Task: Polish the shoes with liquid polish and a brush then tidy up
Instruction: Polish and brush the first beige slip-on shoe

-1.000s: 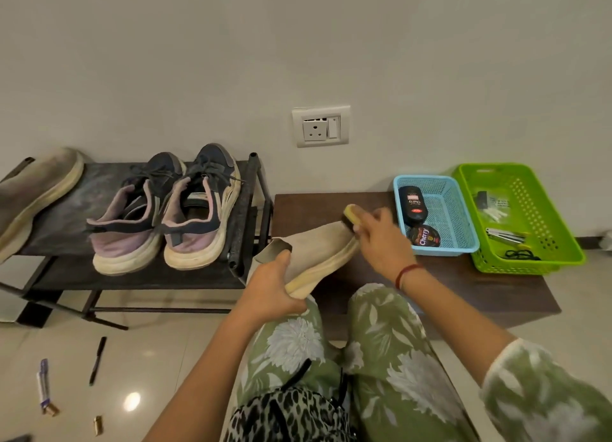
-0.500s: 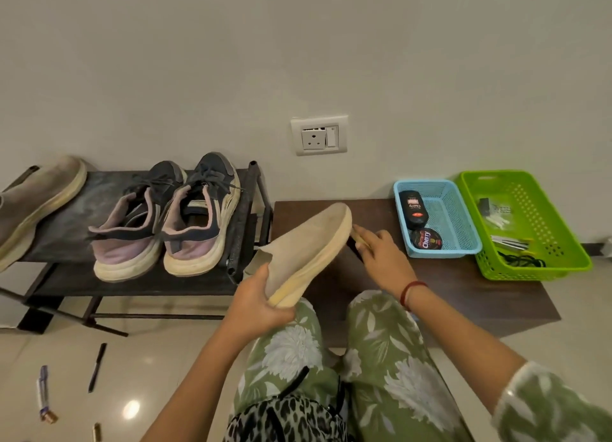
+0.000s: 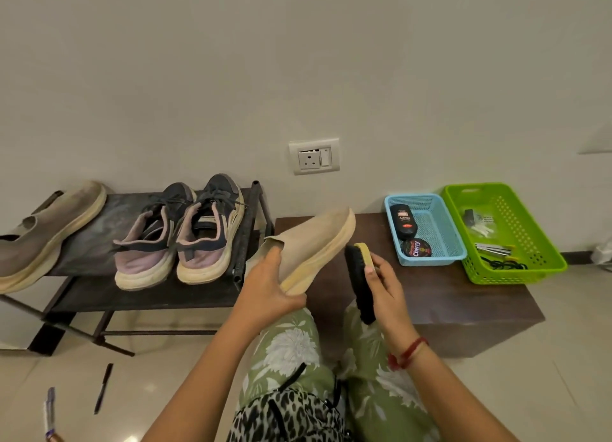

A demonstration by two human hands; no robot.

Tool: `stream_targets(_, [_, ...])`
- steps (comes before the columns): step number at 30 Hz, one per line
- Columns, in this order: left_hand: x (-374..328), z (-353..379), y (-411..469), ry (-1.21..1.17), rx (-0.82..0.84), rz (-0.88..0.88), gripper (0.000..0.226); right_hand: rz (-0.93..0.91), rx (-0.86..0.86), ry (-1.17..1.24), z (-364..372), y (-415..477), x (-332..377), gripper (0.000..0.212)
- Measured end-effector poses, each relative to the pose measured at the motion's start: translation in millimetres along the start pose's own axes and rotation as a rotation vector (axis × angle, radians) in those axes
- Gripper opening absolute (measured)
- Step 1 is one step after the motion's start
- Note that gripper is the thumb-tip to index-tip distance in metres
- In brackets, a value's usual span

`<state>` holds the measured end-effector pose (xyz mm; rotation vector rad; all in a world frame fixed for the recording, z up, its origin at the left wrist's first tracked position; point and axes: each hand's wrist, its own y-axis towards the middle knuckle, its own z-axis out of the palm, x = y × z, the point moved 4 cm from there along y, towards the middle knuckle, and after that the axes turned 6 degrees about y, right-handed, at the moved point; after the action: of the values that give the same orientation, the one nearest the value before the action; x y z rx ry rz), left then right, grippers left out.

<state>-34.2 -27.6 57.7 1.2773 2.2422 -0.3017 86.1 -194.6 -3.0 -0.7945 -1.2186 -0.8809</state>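
My left hand (image 3: 271, 289): curled round the heel of the beige shoe (image 3: 314, 239), toe tilted up toward the wall.
My right hand (image 3: 387, 289): gripping the brush (image 3: 359, 279) — bristles facing the shoe's sole, just beside it.
Polish bottle (image 3: 402, 221): lying in the blue basket (image 3: 430, 261) on the brown bench (image 3: 463, 296).
Rack (image 3: 99, 296): sneakers (image 3: 178, 236) — left of my knees.

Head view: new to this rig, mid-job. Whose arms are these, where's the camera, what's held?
There is no machine. A person wears one camera on the head, looking down at their own two hands. The left hand holds a beige shoe near its heel. The right hand grips a brush beside the sole. Ahead, a brown bench carries a blue basket with a polish bottle and a tin, and a green basket. At left, a rack holds sneakers and a second shoe.
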Motion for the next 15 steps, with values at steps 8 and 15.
stream_targets(8, [-34.2, -29.7, -3.3, 0.099, -0.144, 0.095, 0.049, -0.017, -0.065, 0.112, 4.0, -2.0, 37.0, 0.017])
stream_targets(15, [-47.2, -47.4, -26.9, 0.103, -0.208, 0.073, 0.050, -0.006, -0.050, 0.116, 9.8, -20.9, 42.6, 0.017])
